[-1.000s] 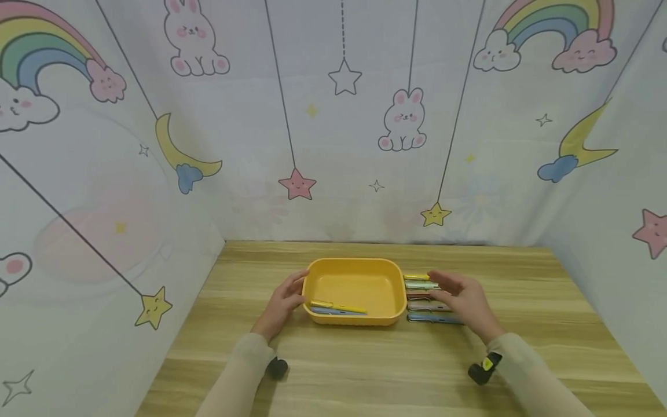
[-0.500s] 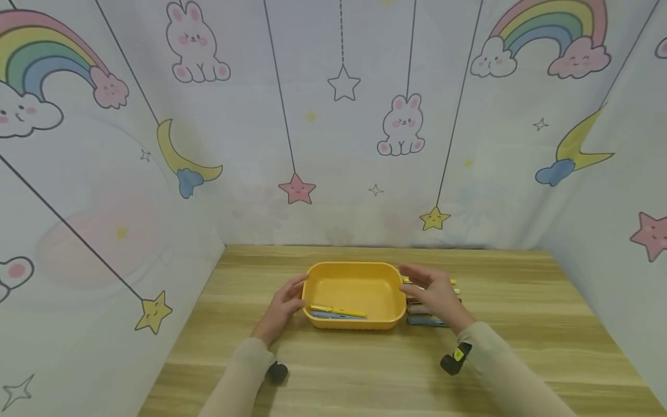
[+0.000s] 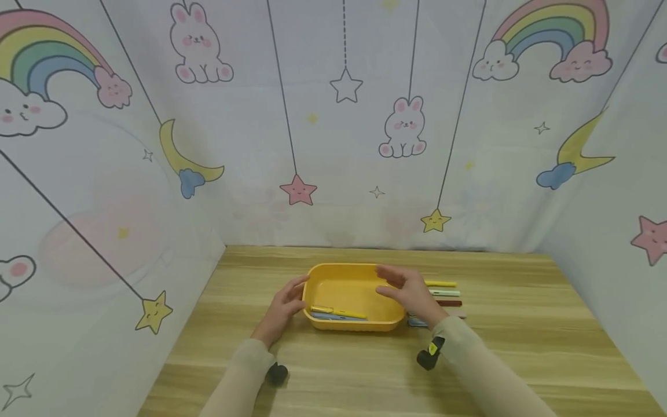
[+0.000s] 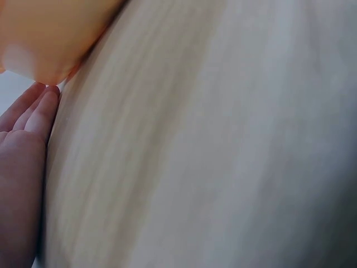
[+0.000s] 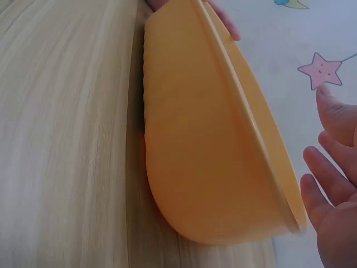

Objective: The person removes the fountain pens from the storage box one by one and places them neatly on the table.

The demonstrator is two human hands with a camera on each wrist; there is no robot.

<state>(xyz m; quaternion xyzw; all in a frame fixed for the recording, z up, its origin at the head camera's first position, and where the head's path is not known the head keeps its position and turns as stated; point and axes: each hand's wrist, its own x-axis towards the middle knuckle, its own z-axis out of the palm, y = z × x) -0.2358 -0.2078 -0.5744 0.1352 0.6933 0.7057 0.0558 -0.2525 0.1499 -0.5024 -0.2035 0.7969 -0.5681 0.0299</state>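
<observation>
Small screened-off tabletop booth, nursery-style decor. Pale fabric-like walls (image 3: 344, 139) on three sides, soft folds near the right corner, printed with cartoon bunnies (image 3: 403, 138), rainbows (image 3: 552, 22), moons (image 3: 171, 147) and smiling stars (image 3: 298, 191). Wood-grain tabletop (image 3: 333, 373) runs up to the back wall. Black wrist-worn devices (image 3: 428, 358) fit a recording setup. Home or studio beyond the walls: can't tell.

Wood-grain tabletop (image 3: 333, 376), streaks running left to right. White printed cloth (image 3: 250, 127) behind and at both sides. Prints: rainbow (image 3: 49, 46) upper left, second rainbow (image 3: 553, 20) upper right; large rabbit (image 3: 200, 43); small rabbit (image 3: 404, 130), right of centre; below, pink star (image 3: 299, 191) left of yellow star (image 3: 435, 221), each strung on a dark line.
</observation>
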